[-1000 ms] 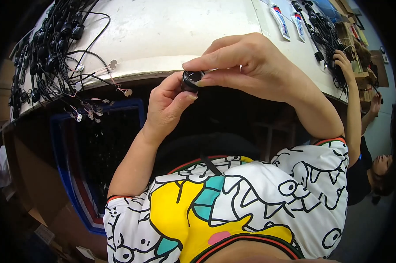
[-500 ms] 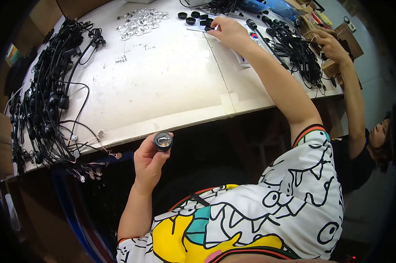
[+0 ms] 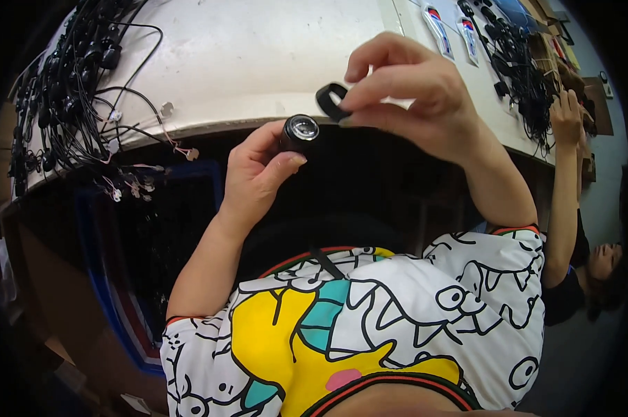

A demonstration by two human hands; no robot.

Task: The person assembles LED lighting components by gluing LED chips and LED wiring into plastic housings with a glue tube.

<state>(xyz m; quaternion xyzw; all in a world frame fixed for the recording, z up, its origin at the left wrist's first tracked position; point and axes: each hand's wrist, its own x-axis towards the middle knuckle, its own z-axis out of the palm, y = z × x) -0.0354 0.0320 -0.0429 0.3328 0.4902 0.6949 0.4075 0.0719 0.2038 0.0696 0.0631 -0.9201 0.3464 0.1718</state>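
Note:
My left hand (image 3: 257,170) grips a small black cylindrical housing (image 3: 294,142) just off the table's front edge. A clear lens (image 3: 303,127) sits in its upturned end. Pinched between the thumb and fingers of my right hand (image 3: 415,94) is a black ring (image 3: 331,102), tilted on edge. The ring is close to the housing, above it and to the right, and the two do not touch.
The white table (image 3: 237,62) spans the far side. Bundled black cables (image 3: 71,90) hang over its left edge; more cables (image 3: 519,69) lie at right. Two glue tubes (image 3: 438,31) lie near them. A co-worker's hand (image 3: 566,118) is at far right.
My right hand has come back from the far group of black rings, bringing one ring toward the housing. My left hand has moved up and right with the housing. The view has tilted down.

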